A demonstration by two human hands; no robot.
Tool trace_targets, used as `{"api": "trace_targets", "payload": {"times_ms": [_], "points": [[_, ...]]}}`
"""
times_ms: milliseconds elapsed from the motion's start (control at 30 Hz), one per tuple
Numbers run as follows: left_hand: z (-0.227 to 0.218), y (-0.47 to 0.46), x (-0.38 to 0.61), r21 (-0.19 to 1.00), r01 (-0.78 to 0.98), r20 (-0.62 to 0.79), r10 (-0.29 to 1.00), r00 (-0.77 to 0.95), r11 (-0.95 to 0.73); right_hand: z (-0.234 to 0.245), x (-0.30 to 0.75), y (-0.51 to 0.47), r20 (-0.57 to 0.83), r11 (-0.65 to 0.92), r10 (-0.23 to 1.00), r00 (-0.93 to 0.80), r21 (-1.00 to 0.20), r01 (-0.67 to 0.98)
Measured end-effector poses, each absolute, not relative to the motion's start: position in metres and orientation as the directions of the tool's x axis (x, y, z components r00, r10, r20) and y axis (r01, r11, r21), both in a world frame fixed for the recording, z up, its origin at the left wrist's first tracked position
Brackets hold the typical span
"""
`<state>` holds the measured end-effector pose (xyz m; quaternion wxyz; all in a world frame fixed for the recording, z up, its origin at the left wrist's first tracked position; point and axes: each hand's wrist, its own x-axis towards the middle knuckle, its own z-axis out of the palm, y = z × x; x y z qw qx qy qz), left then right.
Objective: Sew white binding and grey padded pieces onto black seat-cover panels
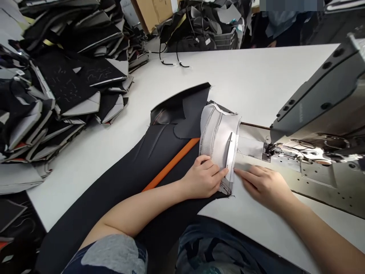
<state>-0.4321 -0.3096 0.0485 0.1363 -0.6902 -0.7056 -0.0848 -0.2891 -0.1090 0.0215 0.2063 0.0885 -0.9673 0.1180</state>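
Observation:
A dark sewn cover piece (168, 140) with an orange stripe (171, 163) lies across the white table. Its right end is folded to show a light grey lining (213, 129) with seams. On this lining sits a white strip (232, 148) beside a narrow dark gap. My left hand (207, 177) is closed on the lining's lower part, fingers bent, index fingertip at the strip's lower end. Fingers stretched, my right hand (264, 186) lies low over the table, its fingertips at the lining's right edge. Right of the lining are the sewing machine's needle and presser foot (267, 150).
The sewing machine's arm (322, 83) rises at right above its metal bed (319, 190). Stacked dark and grey cut pieces (74, 76) crowd the left. At the back are a grey crate (225, 40) of pieces, black cords (178, 57), a cardboard box (154, 13) and another person (281, 24).

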Motion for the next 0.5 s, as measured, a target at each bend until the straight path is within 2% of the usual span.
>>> {"api": "trace_targets", "payload": {"times_ms": [333,500], "points": [[0.0519,-0.3095,-0.4347,-0.044,0.999,0.350,0.937,0.003,0.014,0.0185,-0.2904,-0.1064,0.411,0.951,-0.131,-0.902,-0.204,-0.231],[0.0461,-0.3076,-0.4357,0.005,1.000,0.342,0.940,0.013,-0.016,0.0209,-0.2842,-0.1018,0.445,0.940,-0.154,-0.882,-0.208,-0.269]]}}
